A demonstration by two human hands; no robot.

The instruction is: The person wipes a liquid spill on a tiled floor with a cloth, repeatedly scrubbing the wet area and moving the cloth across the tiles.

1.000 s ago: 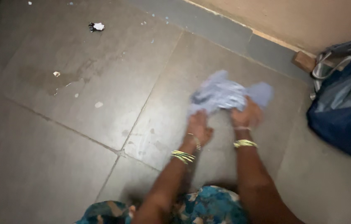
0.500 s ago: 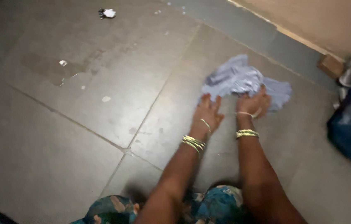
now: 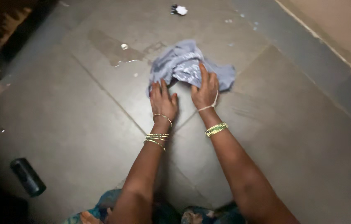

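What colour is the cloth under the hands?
Pale blue-grey cloth, with a faint lighter print; seen in the head view.
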